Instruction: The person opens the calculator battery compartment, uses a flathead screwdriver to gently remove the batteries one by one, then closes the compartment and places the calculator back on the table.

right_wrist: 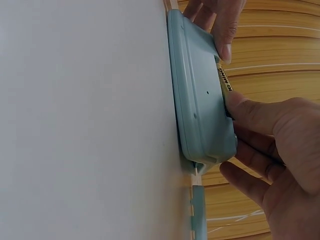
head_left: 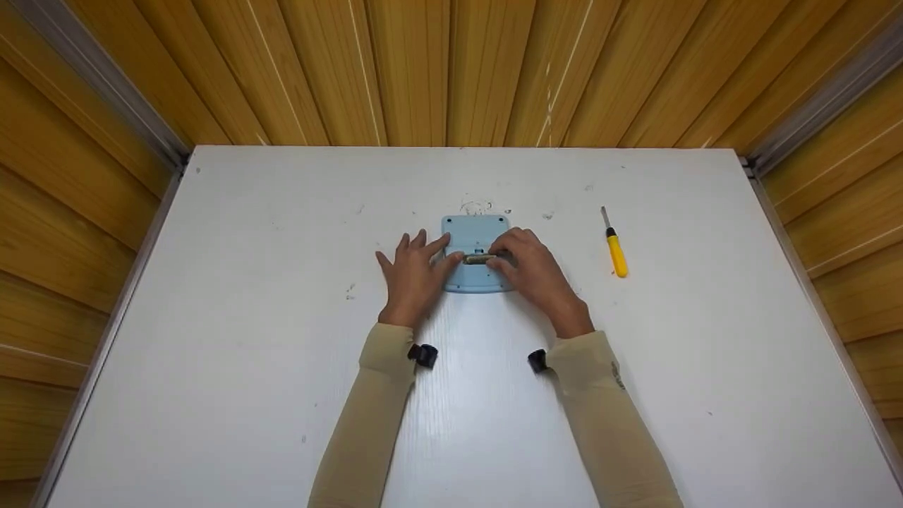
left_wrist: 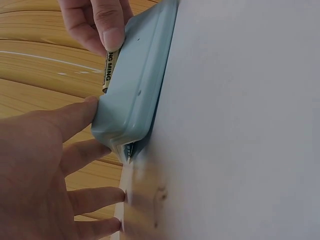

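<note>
A light blue flat device [head_left: 476,279], resembling a calculator, lies back side up on the table with its battery slot uncovered. In the slot area is a battery [head_left: 477,259]; printed letters show on it in the left wrist view. My right hand [head_left: 540,271] pinches the battery's right end, its thumb on top in the right wrist view. With fingers spread, my left hand [head_left: 413,282] steadies the device's left side, its thumb near the battery's left end. How deep the battery sits cannot be told.
A yellow-handled screwdriver [head_left: 616,254] lies to the right on the white table [head_left: 247,317]. In the right wrist view a small light blue piece with tabs [right_wrist: 199,212] lies beyond the device. Wood-patterned walls [head_left: 416,70] stand behind and at both sides.
</note>
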A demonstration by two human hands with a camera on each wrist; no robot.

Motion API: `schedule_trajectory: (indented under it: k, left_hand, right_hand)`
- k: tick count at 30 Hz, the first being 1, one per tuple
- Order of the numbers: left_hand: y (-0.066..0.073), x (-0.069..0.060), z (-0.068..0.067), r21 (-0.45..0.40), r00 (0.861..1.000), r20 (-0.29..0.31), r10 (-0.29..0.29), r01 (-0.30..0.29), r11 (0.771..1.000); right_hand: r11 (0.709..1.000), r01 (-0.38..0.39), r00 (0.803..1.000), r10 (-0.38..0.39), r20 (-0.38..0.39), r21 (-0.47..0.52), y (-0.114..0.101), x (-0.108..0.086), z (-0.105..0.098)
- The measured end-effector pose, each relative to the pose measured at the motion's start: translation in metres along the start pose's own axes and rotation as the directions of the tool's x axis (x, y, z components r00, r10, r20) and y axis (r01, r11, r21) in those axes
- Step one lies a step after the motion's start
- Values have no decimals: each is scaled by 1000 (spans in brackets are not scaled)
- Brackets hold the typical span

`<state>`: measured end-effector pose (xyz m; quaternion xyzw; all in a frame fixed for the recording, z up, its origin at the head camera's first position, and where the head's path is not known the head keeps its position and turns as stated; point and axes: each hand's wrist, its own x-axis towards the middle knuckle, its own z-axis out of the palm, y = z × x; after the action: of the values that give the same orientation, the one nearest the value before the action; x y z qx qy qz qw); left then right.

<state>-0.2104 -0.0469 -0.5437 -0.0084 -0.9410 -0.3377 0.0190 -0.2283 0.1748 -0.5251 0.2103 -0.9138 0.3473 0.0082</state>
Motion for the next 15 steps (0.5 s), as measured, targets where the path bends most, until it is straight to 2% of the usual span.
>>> schedule_trajectory:
  k: [5, 15]
  left_hand:
    - [1, -1, 0, -9, 1000, -2, -2, 2, 1000]
    - [1, -2, -1, -41, 1000, -9, 2, -2, 999]
  right_hand:
    - [1000, -16, 1000, 16, -4, 25, 1, -1, -4]
    - [997, -57, 996, 61, -65, 60, 10, -5, -17]
